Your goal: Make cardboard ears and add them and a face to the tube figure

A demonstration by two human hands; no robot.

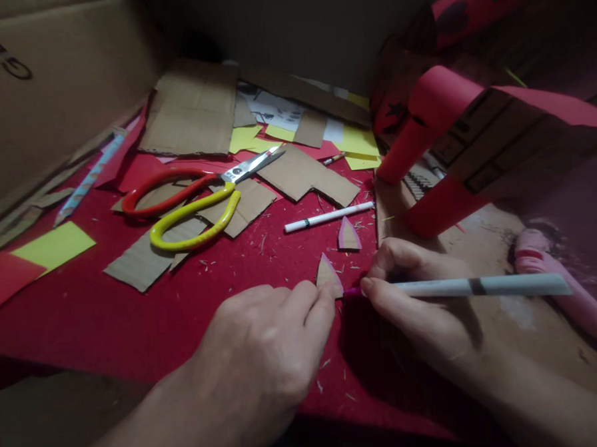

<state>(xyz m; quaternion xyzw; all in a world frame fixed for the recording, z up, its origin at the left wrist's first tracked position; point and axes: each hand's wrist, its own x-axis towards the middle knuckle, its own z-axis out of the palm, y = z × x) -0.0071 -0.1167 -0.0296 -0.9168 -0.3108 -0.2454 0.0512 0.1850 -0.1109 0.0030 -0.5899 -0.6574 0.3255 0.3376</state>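
My left hand (279,338) pinches the lower part of a small pointed cardboard piece (327,275) with a pink right edge, against the red surface. In my right hand (417,297) is a white marker (427,289) with a dark band, its magenta tip touching or very near the piece's lower right corner. A second pointed cardboard piece (349,235), edged in pink, lies just beyond. Behind it rests another white marker (328,216). Scissors (233,177) with one red and one yellow handle lie partly open further left.
Cardboard scraps (190,109) and yellow paper (357,140) lie at the back. A large cardboard panel (61,82) stands at the left. Red paper tubes (442,206) and a drawn-on cardboard structure (494,140) stand at the right, near a pink object (562,286).
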